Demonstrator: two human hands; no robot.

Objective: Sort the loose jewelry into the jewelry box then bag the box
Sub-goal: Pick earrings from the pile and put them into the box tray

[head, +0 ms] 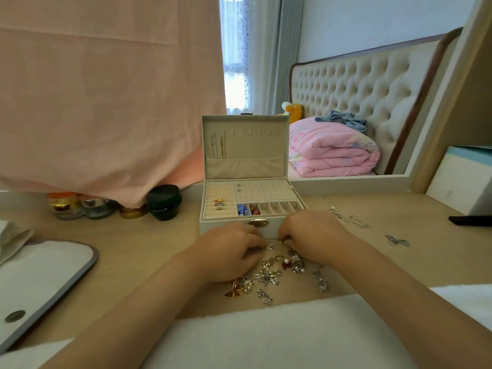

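The left hand (231,253) is curling its fingers, pinching a small silver piece (270,247). The right hand (311,233) is curling too, but I cannot tell whether it is holding anything. The loose jewelry (277,274) is lying at 6 o'clock from the open jewelry box (213,226), with the white bag (40,272) at 9 o'clock.

Left hand (229,253) and right hand (312,233), fingers curled, meet over loose jewelry (277,274) before the open jewelry box (277,227)
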